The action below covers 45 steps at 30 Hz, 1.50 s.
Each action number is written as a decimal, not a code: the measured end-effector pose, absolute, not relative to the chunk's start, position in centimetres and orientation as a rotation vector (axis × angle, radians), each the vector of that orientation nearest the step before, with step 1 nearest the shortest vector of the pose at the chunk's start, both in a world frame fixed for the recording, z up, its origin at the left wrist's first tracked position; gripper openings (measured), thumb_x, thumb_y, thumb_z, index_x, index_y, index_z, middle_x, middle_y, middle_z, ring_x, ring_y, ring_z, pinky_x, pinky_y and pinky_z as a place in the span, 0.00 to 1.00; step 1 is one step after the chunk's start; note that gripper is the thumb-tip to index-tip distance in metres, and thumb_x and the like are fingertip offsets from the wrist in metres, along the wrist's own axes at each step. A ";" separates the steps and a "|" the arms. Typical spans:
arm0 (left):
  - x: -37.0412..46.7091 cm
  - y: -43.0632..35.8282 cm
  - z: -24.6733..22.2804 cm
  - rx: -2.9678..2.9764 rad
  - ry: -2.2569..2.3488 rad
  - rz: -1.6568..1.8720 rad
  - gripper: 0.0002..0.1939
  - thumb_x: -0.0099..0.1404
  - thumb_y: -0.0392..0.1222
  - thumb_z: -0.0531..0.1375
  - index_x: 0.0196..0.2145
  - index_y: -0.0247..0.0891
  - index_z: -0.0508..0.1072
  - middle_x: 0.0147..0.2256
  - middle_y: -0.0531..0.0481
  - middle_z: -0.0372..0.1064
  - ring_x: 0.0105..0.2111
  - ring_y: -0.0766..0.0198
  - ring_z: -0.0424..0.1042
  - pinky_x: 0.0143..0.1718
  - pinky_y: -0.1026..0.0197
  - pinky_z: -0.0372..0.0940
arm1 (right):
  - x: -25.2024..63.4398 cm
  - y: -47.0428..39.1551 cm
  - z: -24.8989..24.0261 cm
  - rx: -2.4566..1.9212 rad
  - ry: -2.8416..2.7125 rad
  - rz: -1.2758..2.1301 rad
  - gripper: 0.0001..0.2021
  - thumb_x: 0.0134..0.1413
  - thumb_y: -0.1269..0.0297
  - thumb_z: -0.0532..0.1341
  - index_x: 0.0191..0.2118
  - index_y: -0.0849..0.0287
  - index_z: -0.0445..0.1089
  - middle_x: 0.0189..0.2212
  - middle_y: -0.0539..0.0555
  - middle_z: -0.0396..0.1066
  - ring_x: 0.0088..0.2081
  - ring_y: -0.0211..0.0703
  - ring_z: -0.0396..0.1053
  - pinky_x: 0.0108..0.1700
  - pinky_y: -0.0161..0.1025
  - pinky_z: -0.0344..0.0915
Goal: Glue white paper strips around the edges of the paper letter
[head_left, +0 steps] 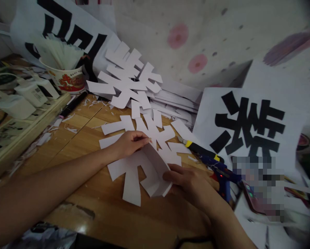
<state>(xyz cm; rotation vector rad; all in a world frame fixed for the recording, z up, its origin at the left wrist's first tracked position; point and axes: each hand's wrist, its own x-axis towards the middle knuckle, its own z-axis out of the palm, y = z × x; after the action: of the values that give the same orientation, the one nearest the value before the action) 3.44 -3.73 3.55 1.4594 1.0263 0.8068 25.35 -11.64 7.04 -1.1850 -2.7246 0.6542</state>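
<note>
White paper cut-out character (132, 162) lies on the wooden table (82, 183); over it stands a paper strip (155, 157), its far end pinched by the left hand (134, 142), its near end by the right hand (189, 183). Right of the character, dimly lit, is probably a blue glue gun (224, 188).

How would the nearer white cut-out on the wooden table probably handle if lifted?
The white cut-out is probably light for its size, being thin, sheet-like material. Its separate arms, divided by deep notches, may flex or droop if lifted by one side. The upright strip might stiffen it locally, but looks thin enough to crease if squeezed.
</note>
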 end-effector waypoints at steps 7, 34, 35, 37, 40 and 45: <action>3.6 -3.8 3.5 1.490 1.057 0.810 0.13 0.58 0.48 0.57 0.31 0.34 0.73 0.19 0.55 0.62 0.20 0.72 0.58 0.19 0.69 0.51 | 25.5 -11.7 6.8 -1.176 -2.724 0.686 0.06 0.60 0.63 0.53 0.34 0.56 0.65 0.34 0.50 0.67 0.31 0.34 0.65 0.30 0.31 0.55; 2.8 -3.9 3.3 1.511 1.046 0.754 0.15 0.57 0.51 0.58 0.32 0.36 0.74 0.22 0.53 0.65 0.22 0.70 0.61 0.21 0.69 0.53 | 24.9 -12.0 7.4 -1.193 -2.768 0.739 0.08 0.57 0.74 0.50 0.30 0.58 0.62 0.36 0.51 0.65 0.32 0.34 0.64 0.30 0.30 0.57; 2.9 -3.9 3.3 1.513 1.047 0.753 0.15 0.57 0.51 0.58 0.32 0.36 0.74 0.22 0.53 0.65 0.22 0.70 0.62 0.21 0.68 0.53 | 24.9 -12.0 7.4 -1.190 -2.769 0.738 0.08 0.57 0.74 0.50 0.30 0.58 0.63 0.36 0.51 0.65 0.32 0.34 0.64 0.30 0.31 0.57; 2.9 -3.9 3.4 1.521 1.057 0.752 0.15 0.58 0.51 0.57 0.32 0.35 0.73 0.22 0.53 0.66 0.22 0.70 0.62 0.21 0.68 0.54 | 24.9 -12.0 7.5 -1.193 -2.771 0.733 0.08 0.57 0.74 0.50 0.30 0.57 0.62 0.36 0.51 0.65 0.32 0.34 0.64 0.31 0.31 0.57; 3.0 -3.9 3.4 1.534 1.077 0.755 0.15 0.58 0.51 0.57 0.32 0.35 0.74 0.23 0.53 0.66 0.22 0.70 0.63 0.21 0.68 0.55 | 24.9 -12.1 7.6 -1.215 -2.774 0.737 0.09 0.58 0.75 0.50 0.30 0.57 0.61 0.34 0.50 0.64 0.31 0.33 0.63 0.31 0.31 0.57; 3.0 -3.7 3.5 1.517 1.058 0.748 0.13 0.58 0.49 0.58 0.30 0.35 0.73 0.23 0.53 0.66 0.23 0.70 0.64 0.21 0.70 0.56 | 24.9 -12.1 7.5 -1.212 -2.760 0.741 0.07 0.57 0.74 0.51 0.30 0.57 0.61 0.36 0.50 0.65 0.33 0.34 0.64 0.32 0.31 0.57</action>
<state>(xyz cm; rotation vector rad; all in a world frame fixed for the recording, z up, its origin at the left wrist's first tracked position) 2.98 -3.72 3.46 1.5168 1.0575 0.7484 24.93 -12.10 7.46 -1.2122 -2.7597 0.7414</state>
